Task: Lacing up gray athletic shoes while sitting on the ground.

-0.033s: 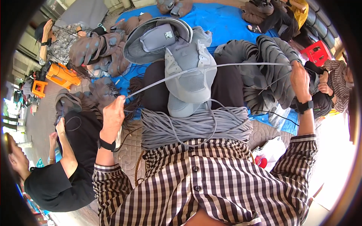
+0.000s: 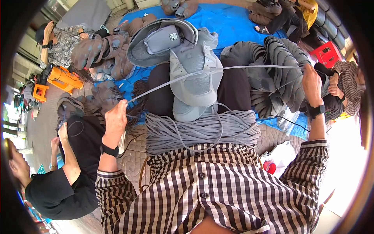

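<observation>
A grey shoe upper [image 2: 194, 87] rests between my knees, its toe toward me and its open collar away from me. One pale grey shoelace [image 2: 257, 66] runs across its eyelet flaps and is drawn out to both sides. My left hand [image 2: 115, 121] pinches the lace's left end, out to the left of the upper. At the far right, the other end is closed in the fingers of my right hand [image 2: 311, 84]. A thick bundle of grey laces [image 2: 198, 132] lies across my lap, beneath the toe.
Stacked grey uppers [image 2: 286, 74] stand right of my knees on a blue tarp [image 2: 230, 19]. Brown uppers [image 2: 91, 52] are heaped at the far left. A co-worker in a black shirt [image 2: 58, 195] sits close on my left. A white plastic bag [image 2: 282, 156] lies at my right.
My hands are very slightly farther apart, with the lace still stretched between them. The upper has barely shifted.
</observation>
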Demonstrator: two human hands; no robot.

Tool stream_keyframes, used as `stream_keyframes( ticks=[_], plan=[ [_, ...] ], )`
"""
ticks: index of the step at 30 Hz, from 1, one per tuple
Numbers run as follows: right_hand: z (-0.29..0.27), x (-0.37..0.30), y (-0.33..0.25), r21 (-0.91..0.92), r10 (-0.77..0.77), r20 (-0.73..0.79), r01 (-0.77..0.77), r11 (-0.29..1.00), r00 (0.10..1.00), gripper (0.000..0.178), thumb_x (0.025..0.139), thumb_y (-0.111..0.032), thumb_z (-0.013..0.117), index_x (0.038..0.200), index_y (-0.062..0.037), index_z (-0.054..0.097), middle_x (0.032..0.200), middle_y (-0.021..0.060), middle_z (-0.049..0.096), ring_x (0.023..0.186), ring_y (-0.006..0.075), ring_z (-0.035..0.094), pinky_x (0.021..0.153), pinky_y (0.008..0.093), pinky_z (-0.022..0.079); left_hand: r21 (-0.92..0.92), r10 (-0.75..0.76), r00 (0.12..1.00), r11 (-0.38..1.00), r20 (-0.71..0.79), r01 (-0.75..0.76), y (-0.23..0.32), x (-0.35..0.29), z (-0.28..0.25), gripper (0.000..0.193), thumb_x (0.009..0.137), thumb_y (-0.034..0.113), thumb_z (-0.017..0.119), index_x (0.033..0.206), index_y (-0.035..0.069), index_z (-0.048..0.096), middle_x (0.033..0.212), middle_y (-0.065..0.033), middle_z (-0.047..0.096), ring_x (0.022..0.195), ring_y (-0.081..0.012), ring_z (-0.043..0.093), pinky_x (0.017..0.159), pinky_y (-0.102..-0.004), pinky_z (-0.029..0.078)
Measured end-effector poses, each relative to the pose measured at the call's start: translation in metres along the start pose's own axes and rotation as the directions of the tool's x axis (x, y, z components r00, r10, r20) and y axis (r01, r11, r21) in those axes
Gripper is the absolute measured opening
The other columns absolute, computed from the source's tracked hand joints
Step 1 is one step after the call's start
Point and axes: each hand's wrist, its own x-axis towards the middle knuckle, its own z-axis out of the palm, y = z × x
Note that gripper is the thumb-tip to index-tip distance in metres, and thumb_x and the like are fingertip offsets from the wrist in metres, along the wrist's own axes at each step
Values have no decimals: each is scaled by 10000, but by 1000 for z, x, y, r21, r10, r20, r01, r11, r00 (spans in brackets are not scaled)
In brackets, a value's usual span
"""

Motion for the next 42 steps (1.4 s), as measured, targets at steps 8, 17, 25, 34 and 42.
stream_keyframes(
  ticks=[8, 17, 25, 34, 42],
  plan=[
    [-12, -30, 62, 65, 141, 7, -141, 988, 990, 163, 923, -138, 454, 994, -27, 550, 817, 247, 602, 806, 426, 594, 675, 496, 444, 414, -92, 995, 907, 28, 73, -53, -31, 7, 119, 898, 97, 536, 999, 56, 584, 592, -162, 575, 566, -351, 602, 503, -438, 454],
    [-36, -50, 96, 55, 215, -49, -212, 976, 975, 164, 893, -116, 463, 983, -29, 570, 830, 249, 618, 816, 415, 603, 698, 484, 447, 407, -225, 969, 898, 100, 166, -140, -97, 52, 194, 892, 83, 506, 1006, -52, 587, 690, -256, 593, 652, -436, 585, 581, -500, 453],
    [-14, -81, 158, -92, 177, -152, -192, 977, 972, 286, 961, -182, 435, 1165, -45, 580, 941, 214, 640, 804, 375, 627, 650, 449, 489, 373, -518, 848, 813, 113, 446, -154, -115, 73, 183, 821, 87, 549, 982, 23, 607, 795, -227, 652, 766, -409, 637, 647, -501, 500],
    [5, -60, 145, -25, 6, -288, -14, 1000, 958, 287, 933, -118, 436, 1177, -16, 545, 971, 259, 580, 874, 378, 600, 734, 416, 462, 283, -719, 695, 663, -15, 693, -165, -176, 56, 93, 803, 95, 549, 830, 14, 587, 737, -248, 630, 783, -431, 627, 689, -513, 493],
    [14, -54, 278, 55, 332, -124, -328, 943, 935, 357, 981, -261, 468, 1269, -73, 564, 944, 142, 696, 858, 225, 691, 717, 356, 553, 145, -797, 601, 603, 61, 785, -183, -230, 105, 148, 776, 121, 568, 832, 16, 657, 831, -245, 651, 848, -427, 627, 757, -515, 493]
  ],
)
